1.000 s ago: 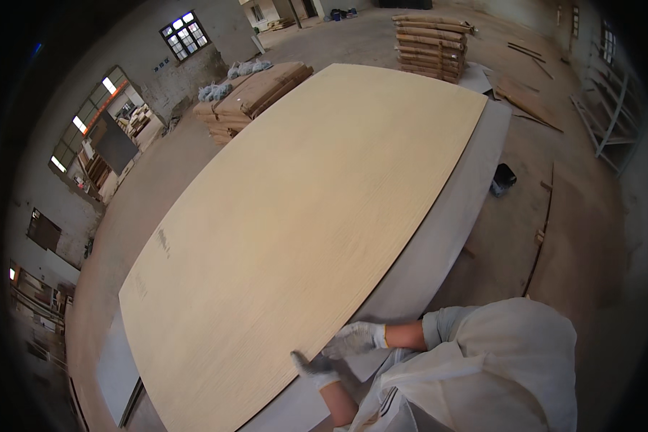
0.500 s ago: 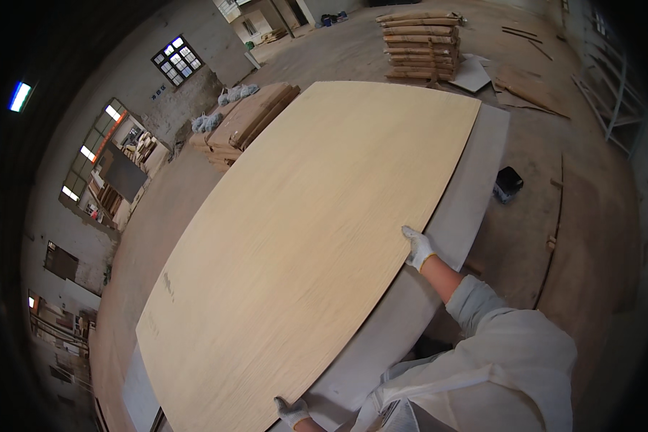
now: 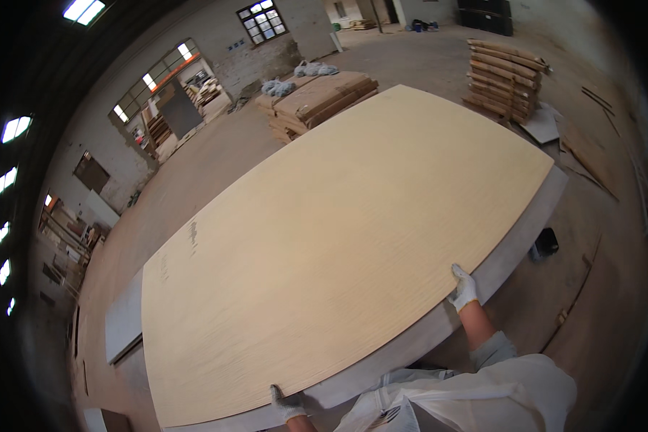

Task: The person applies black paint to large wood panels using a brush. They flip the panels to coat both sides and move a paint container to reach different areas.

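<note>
A large pale-yellow wood-grain sheet lies in front of me, over a grey-white board that shows along its near and right edges. My left hand, in a white glove with dark fingertips, grips the sheet's near edge, thumb on top. Further right, my gloved right hand holds the same edge, its thumb also on the upper face. The fingers of both hands are hidden under the edge. Small dark handwritten marks show near the sheet's left side.
Behind the sheet stands a stack of brown-wrapped packs with grey-blue bundles on top. Another wrapped stack is at the back right. A black container sits on the floor at right. Grey panels lie at the left.
My view has turned, so the room and sheet appear shifted to the right at the far side. Both hands keep their hold on the near edge.
</note>
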A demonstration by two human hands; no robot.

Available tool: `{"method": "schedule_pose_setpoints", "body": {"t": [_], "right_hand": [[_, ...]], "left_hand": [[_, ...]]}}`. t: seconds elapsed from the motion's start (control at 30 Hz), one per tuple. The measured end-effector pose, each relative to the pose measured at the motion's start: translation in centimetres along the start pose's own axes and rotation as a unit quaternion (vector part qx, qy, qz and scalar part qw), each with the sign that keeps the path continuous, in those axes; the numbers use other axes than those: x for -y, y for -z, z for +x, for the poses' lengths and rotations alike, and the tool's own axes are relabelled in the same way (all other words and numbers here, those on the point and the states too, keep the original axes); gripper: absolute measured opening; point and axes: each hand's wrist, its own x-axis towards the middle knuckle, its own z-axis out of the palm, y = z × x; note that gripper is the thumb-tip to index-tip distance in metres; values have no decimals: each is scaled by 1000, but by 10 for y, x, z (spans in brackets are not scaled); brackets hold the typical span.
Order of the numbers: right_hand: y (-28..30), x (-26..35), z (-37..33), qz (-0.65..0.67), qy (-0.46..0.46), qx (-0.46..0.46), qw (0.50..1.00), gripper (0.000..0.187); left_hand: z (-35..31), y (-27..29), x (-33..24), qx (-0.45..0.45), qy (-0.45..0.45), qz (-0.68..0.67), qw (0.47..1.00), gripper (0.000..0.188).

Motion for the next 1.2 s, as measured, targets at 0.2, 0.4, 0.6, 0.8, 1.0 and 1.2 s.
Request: {"method": "schedule_pose_setpoints", "body": {"t": [0.2,0.4,0.6,0.8,1.0,1.2], "right_hand": [[27,10,10,56,25,157,986,53],[38,13,2,35,26,165,985,55],[46,17,22,11,-13,161,987,58],[44,41,7,-23,29,141,989,61],[66,25,17,-42,18,111,993,67],[69,31,24,-46,2,122,991,68]], "left_hand": [[-4,-10,2,-30,51,-82,995,67],[-29,-40,-17,-87,40,-94,991,63],[-40,-37,-1,-114,37,-112,986,50],[-59,-77,-6,-183,-24,-107,977,44],[-48,-45,17,-197,-7,-163,967,42],[-51,-56,17,-213,-78,-129,965,42]]}}
